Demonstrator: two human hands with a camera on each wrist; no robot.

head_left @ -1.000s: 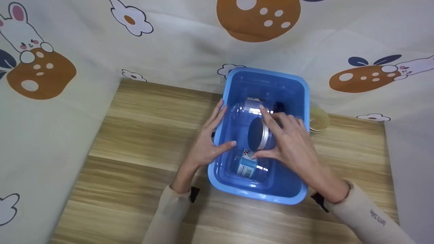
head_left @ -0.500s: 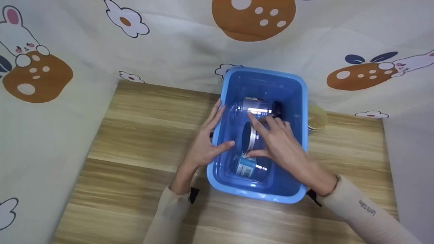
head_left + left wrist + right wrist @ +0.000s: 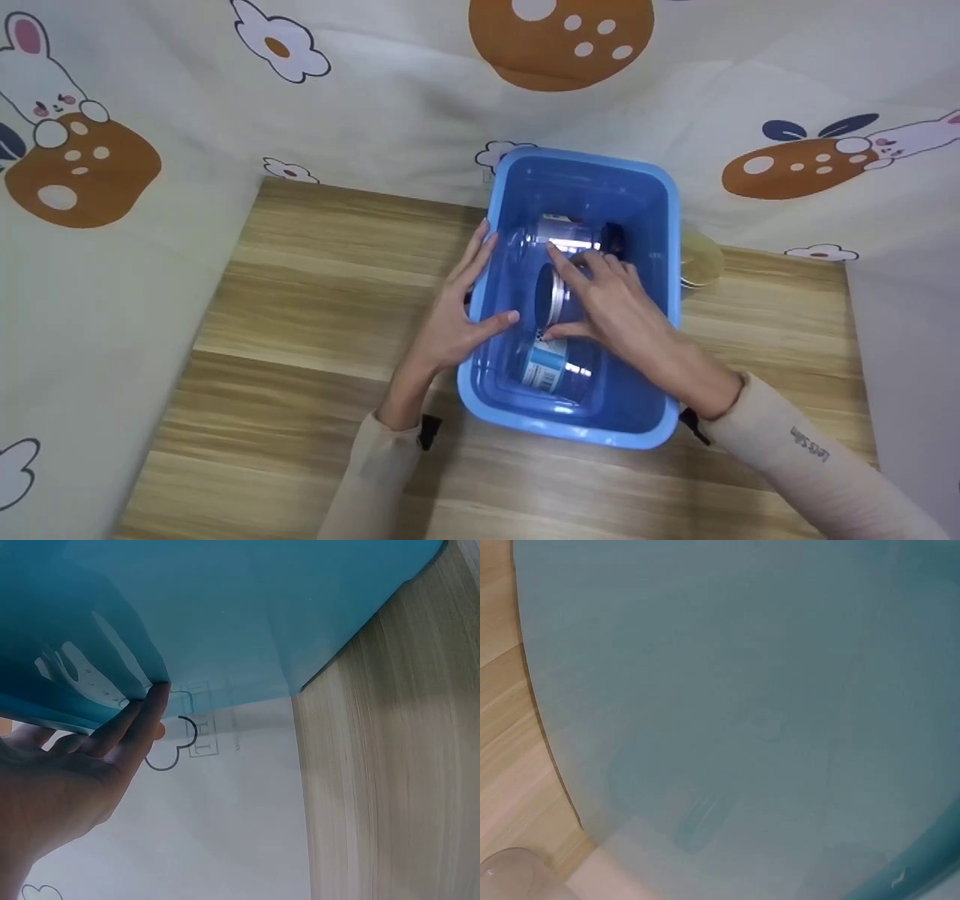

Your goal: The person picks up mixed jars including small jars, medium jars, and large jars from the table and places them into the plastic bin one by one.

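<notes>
Our right hand has its thumb and index finger spread across the silver-lidded jar, thumb on the near side, fingers on the far side. We read it as a wide hold on that jar; the exact contacts are hidden by the back of the hand. The jar is inside the blue bin. Key relation: its long axis runs left-right, lid just left of the palm, body back under it, so the lid faces our left hand. Right is nearer.

Left is spread wide: fingers fairly straight along the outer wall, thumb over the rim, no jar in it. Just beyond the right index finger, the dark-lidded jar lies on its side; just near of the right thumb sits the labelled jar. We can't tell whether the held jar touches the floor or either neighbour. Right wrist view shows mostly bin wall, no fingers.

Vs 1 s ago: right hand and jar sit further left and look lower in the bin, lid face now nearly edge-on. Vs 0.5 s ago: both only slightly further from us. Left unchanged.
</notes>
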